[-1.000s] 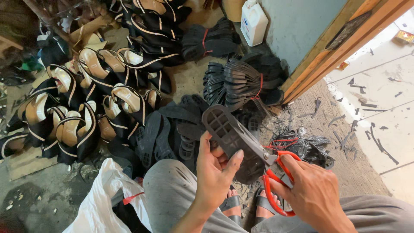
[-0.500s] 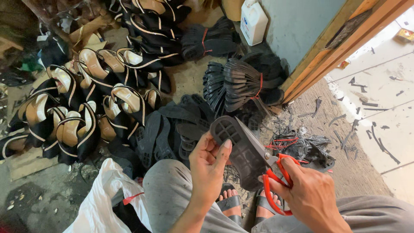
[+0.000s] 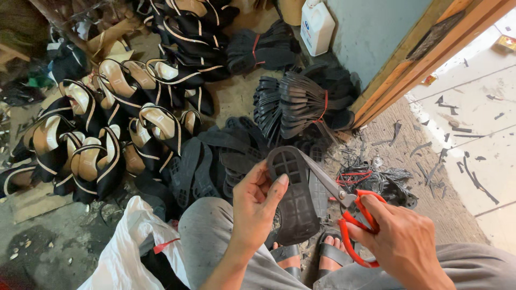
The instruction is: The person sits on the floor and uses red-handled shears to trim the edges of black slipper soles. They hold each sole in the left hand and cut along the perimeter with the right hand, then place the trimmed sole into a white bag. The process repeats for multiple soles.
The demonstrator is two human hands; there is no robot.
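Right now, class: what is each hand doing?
Left hand: closed on the black sole.
Right hand: closed on the red scissors, blades at the sole's edge.

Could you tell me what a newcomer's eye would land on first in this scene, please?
First, the red scissors in the right hand, blades against the edge of a black sole that the left hand holds, low in the middle. Next, the heap of tan-and-black sandals on the floor at left. Beyond, bundled black soles tied with red bands lie near the wall.
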